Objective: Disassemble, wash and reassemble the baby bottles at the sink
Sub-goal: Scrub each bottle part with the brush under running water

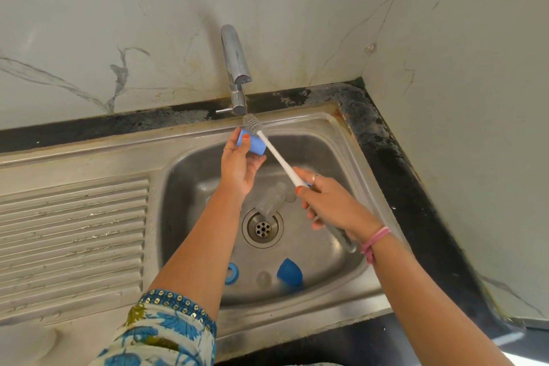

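Left hand [240, 165] pinches a blue cap [252, 144] at its fingertips (under the tap [236, 68]); right hand [332, 205] grips a brush [277, 154] whose bristles reach beside the cap.

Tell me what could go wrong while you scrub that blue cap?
The blue cap is only pinched by the left hand, so the brush in the right hand might knock it into the sink. The clear bottle lying by the drain could block it.
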